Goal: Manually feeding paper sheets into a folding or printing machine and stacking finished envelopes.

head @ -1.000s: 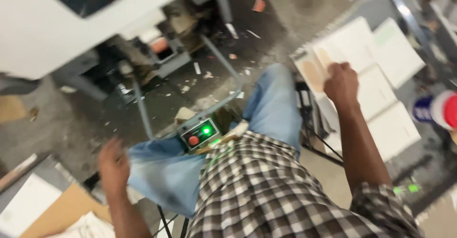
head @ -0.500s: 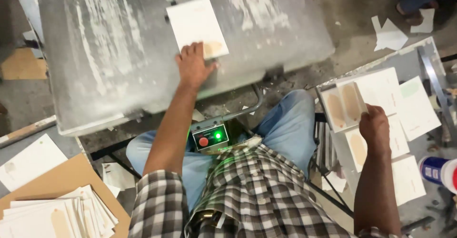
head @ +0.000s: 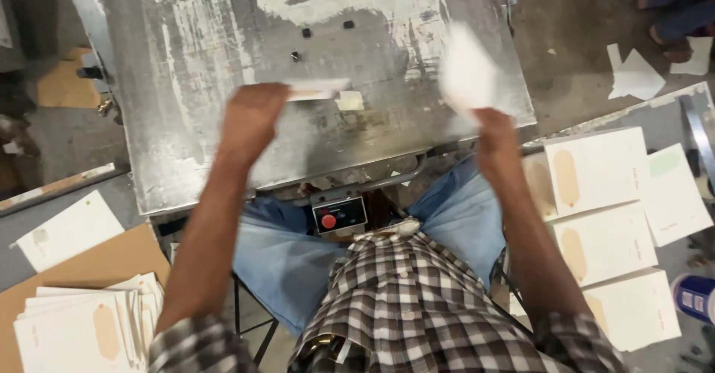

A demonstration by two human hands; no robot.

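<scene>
My left hand [head: 249, 116] is raised over the worn metal press plate [head: 223, 45] and grips a white card [head: 316, 90] by its edge, seen almost edge-on. My right hand [head: 495, 138] is near the plate's right front corner and holds another white sheet [head: 465, 71], blurred by motion. A small pale scrap [head: 350, 101] lies on the plate just beyond the left card. Below the plate's front edge sits a control box with a red button [head: 339, 215], above my lap.
Stacks of white printed cards [head: 603, 239] lie on a table at the right, with a blue-capped container [head: 696, 295] at the edge. A fanned pile of cards [head: 82, 328] rests on brown cardboard at the lower left. Paper scraps and another person's feet [head: 674, 4] are at the top right.
My left hand has lifted the card off the plate. My right hand has come up from the right-hand stacks with a sheet in it. The view has steadied over the plate.
</scene>
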